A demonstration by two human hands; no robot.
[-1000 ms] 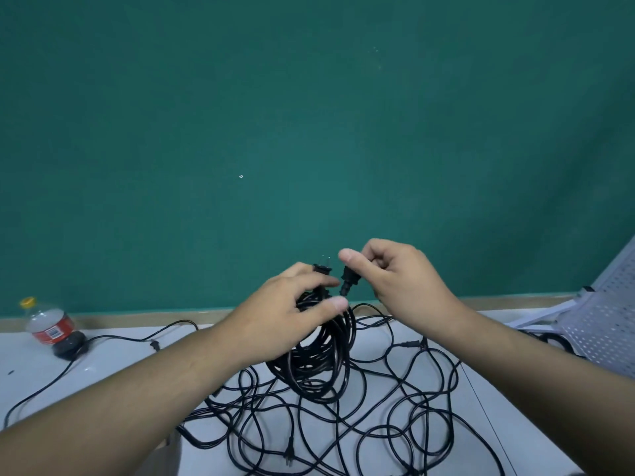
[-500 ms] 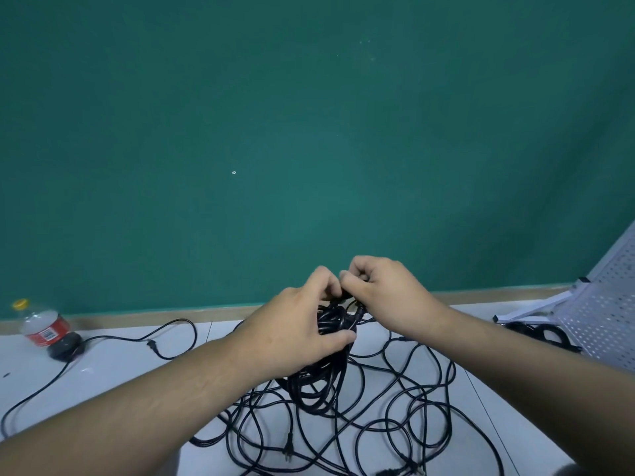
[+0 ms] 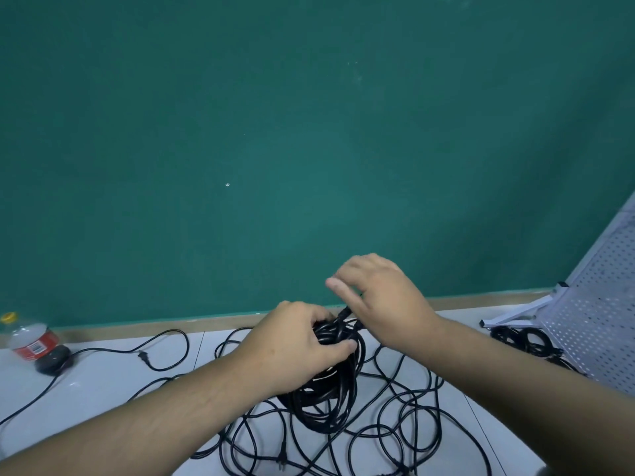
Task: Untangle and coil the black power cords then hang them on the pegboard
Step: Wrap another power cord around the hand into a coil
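Observation:
My left hand [image 3: 292, 345] grips the top of a coiled black power cord [image 3: 330, 393] that hangs down onto the white table [image 3: 113, 383]. My right hand [image 3: 381, 300] is just above and right of it, its fingers curled round the cord's plug end [image 3: 343, 314] at the top of the coil. Under and around the coil lies a loose tangle of black cords [image 3: 395, 431]. The white pegboard [image 3: 598, 304] leans at the far right edge.
A plastic bottle with a red label and yellow cap [image 3: 29, 341] lies at the left by a black round object [image 3: 55, 360] with a cord [image 3: 151, 352] running from it. Coiled black cords [image 3: 522, 340] sit at the pegboard's foot. A green wall stands behind.
My right hand has lifted and swung over the top of the coil with the plug end. The left hand has kept its grip and sunk a little toward the table.

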